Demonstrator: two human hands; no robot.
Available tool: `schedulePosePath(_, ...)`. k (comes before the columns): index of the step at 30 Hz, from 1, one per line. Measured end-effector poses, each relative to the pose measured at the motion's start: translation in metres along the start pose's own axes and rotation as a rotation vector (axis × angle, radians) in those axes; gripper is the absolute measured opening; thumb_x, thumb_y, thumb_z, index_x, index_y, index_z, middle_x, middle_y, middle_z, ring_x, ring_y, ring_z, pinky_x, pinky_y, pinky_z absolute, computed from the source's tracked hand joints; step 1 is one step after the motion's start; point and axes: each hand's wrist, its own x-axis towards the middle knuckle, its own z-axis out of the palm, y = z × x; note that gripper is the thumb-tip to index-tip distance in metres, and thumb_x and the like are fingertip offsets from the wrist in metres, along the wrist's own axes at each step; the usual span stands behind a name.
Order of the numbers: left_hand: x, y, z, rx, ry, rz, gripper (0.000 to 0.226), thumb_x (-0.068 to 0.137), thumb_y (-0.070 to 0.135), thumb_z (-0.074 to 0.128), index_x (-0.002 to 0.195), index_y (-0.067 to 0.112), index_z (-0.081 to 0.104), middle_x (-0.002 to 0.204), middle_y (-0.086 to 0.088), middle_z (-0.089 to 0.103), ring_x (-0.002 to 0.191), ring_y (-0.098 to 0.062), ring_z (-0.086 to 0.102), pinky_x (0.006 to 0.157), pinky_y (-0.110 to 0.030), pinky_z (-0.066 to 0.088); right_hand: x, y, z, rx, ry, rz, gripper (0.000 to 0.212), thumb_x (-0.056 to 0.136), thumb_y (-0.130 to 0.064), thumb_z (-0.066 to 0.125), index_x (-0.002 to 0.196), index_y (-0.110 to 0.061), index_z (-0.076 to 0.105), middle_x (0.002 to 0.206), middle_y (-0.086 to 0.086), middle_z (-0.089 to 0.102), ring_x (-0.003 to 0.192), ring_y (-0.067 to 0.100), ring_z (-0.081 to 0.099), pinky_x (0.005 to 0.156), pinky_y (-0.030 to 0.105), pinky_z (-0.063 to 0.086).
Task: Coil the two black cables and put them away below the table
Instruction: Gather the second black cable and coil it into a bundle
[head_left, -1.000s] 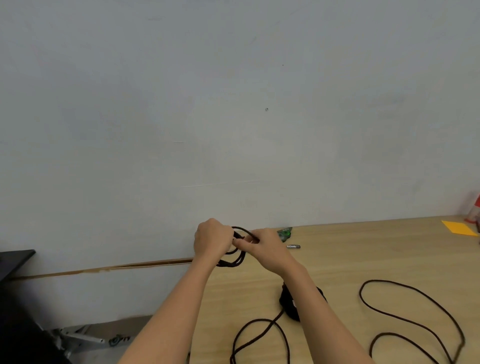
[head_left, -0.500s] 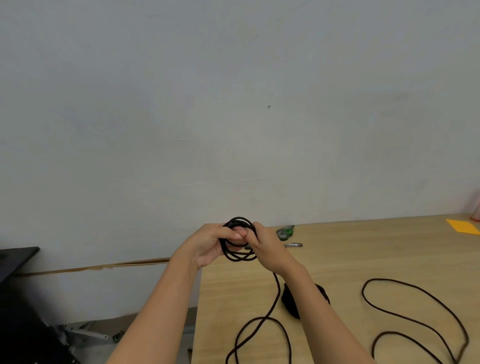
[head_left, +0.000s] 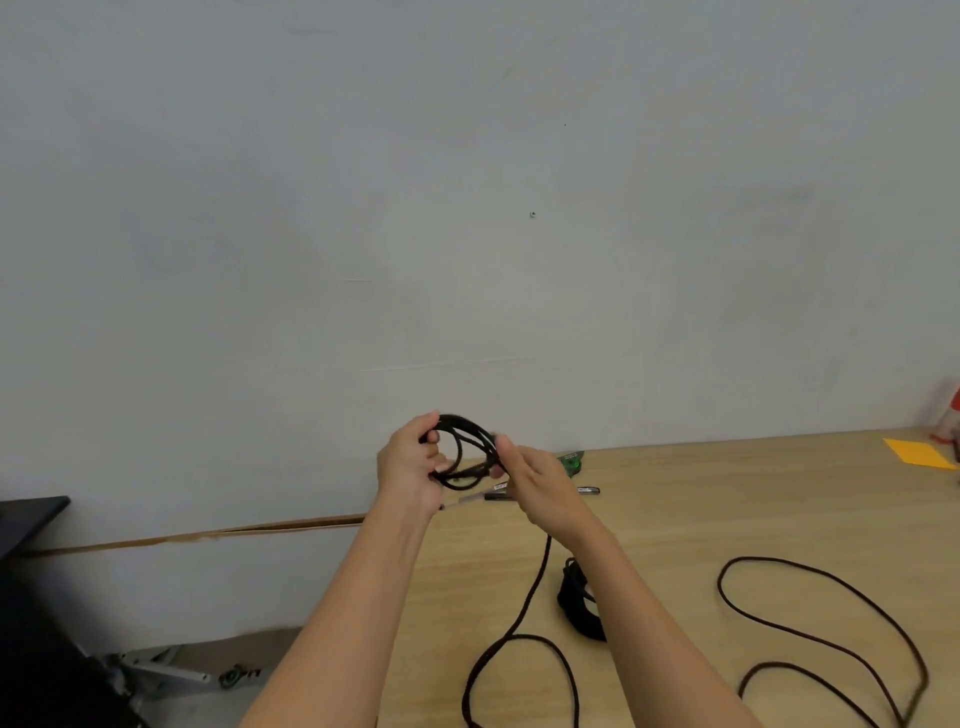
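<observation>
I hold one small coil of black cable (head_left: 464, 451) up above the far left corner of the wooden tabletop (head_left: 675, 525). My left hand (head_left: 408, 470) has its fingers (head_left: 434, 451) curled shut around the coil's left side; my right hand (head_left: 537, 486) pinches the coil's right side at three o'clock. From the coil, the loose tail (head_left: 530, 608) drops toward six o'clock and loops on the tabletop. A second black cable (head_left: 831, 639) lies loose in wide curves at my four o'clock. One dark bundle (head_left: 579, 603) sits half hidden under my right forearm. Past my hands lie two pens (head_left: 587, 490), one green tape measure (head_left: 571, 461), and one orange note (head_left: 917, 453) at two o'clock.
</observation>
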Motion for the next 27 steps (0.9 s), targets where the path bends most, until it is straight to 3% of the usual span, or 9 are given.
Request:
schedulePosePath(5,0.004,0.002,0.007,0.185,0.335,0.347,0.026,0.082,0.005,0.059,0.057,0.006,0.052,0.054,-0.004,0.047,0.024,-0.007,0.04,0.048,-0.026,0.041,-0.009,0.004,0.006,-0.173,-0.202,0.135,0.029,0.1,-0.027,0.042,0.09,-0.008,0.061,0.063,-0.003,0.042,0.054,0.01,0.036,0.051,0.022,0.031)
schedulePosePath(8,0.012,0.005,0.003,0.271,0.389,0.496,0.031,0.084,0.01,0.057,0.054,0.007,0.052,0.036,0.003,0.049,0.035,-0.013,0.051,0.052,-0.028,0.047,-0.015,0.001,0.005,-0.201,-0.267,0.301,0.024,0.101,-0.025,0.04,0.111,-0.012,0.058,0.068,-0.001,0.043,0.053,0.01,0.037,0.044,0.02,0.031)
schedulePosePath(11,0.013,-0.005,0.0,0.483,0.333,0.682,0.036,0.088,0.014,0.056,0.054,0.003,0.054,0.033,0.004,0.049,0.035,-0.009,0.051,0.052,-0.025,0.05,-0.015,-0.005,0.008,-0.539,-0.294,0.251,0.025,0.1,-0.018,0.042,0.115,-0.011,0.061,0.088,0.007,0.059,0.072,0.021,0.055,0.055,0.026,0.037)
schedulePosePath(14,0.014,-0.023,-0.004,0.913,0.089,0.798,0.039,0.089,0.018,0.057,0.055,-0.001,0.059,0.043,-0.003,0.055,0.037,-0.009,0.052,0.049,-0.02,0.046,-0.014,-0.022,0.015,-0.908,-0.386,0.057,0.026,0.096,-0.018,0.05,0.115,-0.005,0.063,0.109,0.014,0.065,0.099,0.03,0.062,0.069,0.033,0.042)
schedulePosePath(16,0.016,-0.031,-0.008,1.21,-0.128,0.747,0.043,0.084,0.025,0.056,0.045,0.009,0.048,0.04,-0.001,0.046,0.036,-0.009,0.041,0.044,-0.015,0.035,-0.013,-0.036,0.013,-0.941,-0.394,-0.057,0.025,0.092,-0.017,0.056,0.112,-0.005,0.065,0.11,0.014,0.064,0.099,0.031,0.062,0.07,0.034,0.044)
schedulePosePath(18,0.013,-0.033,-0.009,1.383,-0.264,0.602,0.038,0.075,0.016,0.049,0.043,0.016,0.028,0.039,0.003,0.027,0.04,-0.008,0.021,0.039,-0.019,0.018,-0.011,-0.049,0.006,-0.888,-0.378,-0.129,0.023,0.085,-0.017,0.065,0.105,-0.007,0.07,0.105,0.012,0.066,0.094,0.029,0.063,0.068,0.032,0.044)
schedulePosePath(21,0.009,-0.029,-0.008,1.226,-0.325,0.26,0.041,0.074,-0.009,0.044,0.042,0.013,0.03,0.03,0.007,0.031,0.03,-0.006,0.026,0.035,-0.017,0.019,-0.007,-0.052,-0.008,-0.674,-0.361,-0.132,0.015,0.075,-0.016,0.074,0.088,-0.01,0.077,0.081,0.01,0.071,0.067,0.015,0.059,0.057,0.027,0.043)
schedulePosePath(24,-0.003,-0.024,-0.006,1.082,-0.39,0.09,0.041,0.077,-0.004,0.042,0.038,0.009,0.046,0.032,-0.004,0.045,0.029,-0.014,0.043,0.038,-0.018,0.032,-0.007,-0.046,-0.012,-0.399,-0.253,-0.091,0.004,0.069,-0.016,0.079,0.072,-0.013,0.078,0.059,0.001,0.067,0.049,0.004,0.046,0.052,0.021,0.037)
schedulePosePath(27,-0.006,-0.02,-0.007,0.885,-0.461,-0.038,0.054,0.092,0.014,0.042,0.039,0.013,0.046,0.036,-0.002,0.04,0.029,-0.011,0.029,0.036,-0.017,0.024,-0.005,-0.045,-0.013,-0.318,-0.117,-0.059,0.016,0.062,-0.021,0.085,0.066,-0.01,0.074,0.058,0.002,0.066,0.051,0.006,0.051,0.054,0.022,0.041)
